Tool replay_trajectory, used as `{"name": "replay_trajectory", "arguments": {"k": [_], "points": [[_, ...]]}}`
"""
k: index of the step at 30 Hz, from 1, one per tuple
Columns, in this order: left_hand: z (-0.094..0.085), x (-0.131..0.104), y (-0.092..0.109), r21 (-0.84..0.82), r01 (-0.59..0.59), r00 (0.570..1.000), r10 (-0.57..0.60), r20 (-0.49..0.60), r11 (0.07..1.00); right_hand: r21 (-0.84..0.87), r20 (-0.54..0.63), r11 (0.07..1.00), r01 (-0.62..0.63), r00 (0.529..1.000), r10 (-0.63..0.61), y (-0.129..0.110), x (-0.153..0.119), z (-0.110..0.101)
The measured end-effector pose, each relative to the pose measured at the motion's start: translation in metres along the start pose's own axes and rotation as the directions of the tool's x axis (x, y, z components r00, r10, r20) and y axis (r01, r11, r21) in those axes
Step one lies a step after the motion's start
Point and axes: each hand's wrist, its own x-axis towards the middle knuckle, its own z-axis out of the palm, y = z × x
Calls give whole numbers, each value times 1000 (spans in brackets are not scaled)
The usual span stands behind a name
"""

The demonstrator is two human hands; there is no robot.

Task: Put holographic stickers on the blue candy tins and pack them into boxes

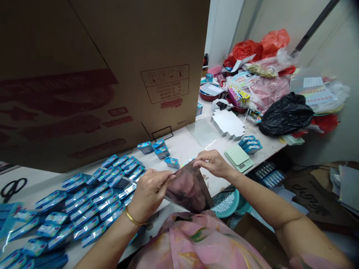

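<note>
A clear plastic bag [189, 186] hangs between my two hands, in front of my chest. My left hand [150, 190], with a gold bangle at the wrist, pinches the bag's upper left corner. The upper right corner is pinched by my right hand [213, 163]. Many small blue packs [86, 205] stand in rows on the white table to the left of my left hand. A single blue pack [171, 162] lies just beyond the bag, with a few more [159, 147] behind it.
A large cardboard box [98, 74] fills the back left. Scissors [13, 188] lie far left. To the right are a pale green scale [238, 157], white cartons [228, 123], a black bag [286, 114] and a teal basin [226, 205] of white pieces below the table edge.
</note>
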Motion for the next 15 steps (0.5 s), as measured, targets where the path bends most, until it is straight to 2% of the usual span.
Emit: {"name": "replay_trajectory", "arguments": {"k": [5,9,11,13,15], "points": [[-2,1,-2,3,-4,1000,4,12,1000,-97,-79,989,115,989,-123,-2,-3,-4],[0,3,0,-4,-27,999,27,30,1000,-240,5,947,212,976,-217,-8,1,-10],[2,3,0,-13,-38,999,39,36,999,-267,52,940,211,977,-205,-9,4,-10],[4,3,0,-21,-38,999,39,36,999,-194,62,969,154,988,-145,-6,4,-8],[6,1,-2,-36,-36,999,37,33,999,12,20,1000,28,999,-28,-1,-2,-2]]}}
